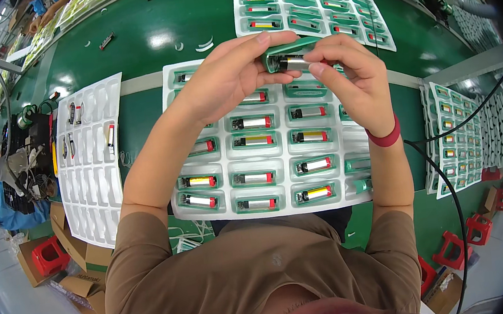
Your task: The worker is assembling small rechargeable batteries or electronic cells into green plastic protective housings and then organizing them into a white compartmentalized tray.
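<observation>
Over the far part of a white moulded tray [223, 166], my left hand [220, 73] steadies a green plastic case [298, 45] between thumb and fingers. My right hand [355, 80] pinches a small silver battery cell [294, 63] with a black end, which lies at the case's open side. Whether the cell is fully seated inside cannot be made out. Below both hands, the tray's pockets hold several green cases, many with a silver or yellow-banded cell with a red end, such as the cell [252, 123].
A second white tray [99, 205] at left holds a few loose parts. Another filled tray [314, 1] lies at the back, and stacked trays [457, 133] stand at right. A black cable [446, 178] hangs at right. Red stools [451, 250] and cardboard boxes [83, 263] are on the floor.
</observation>
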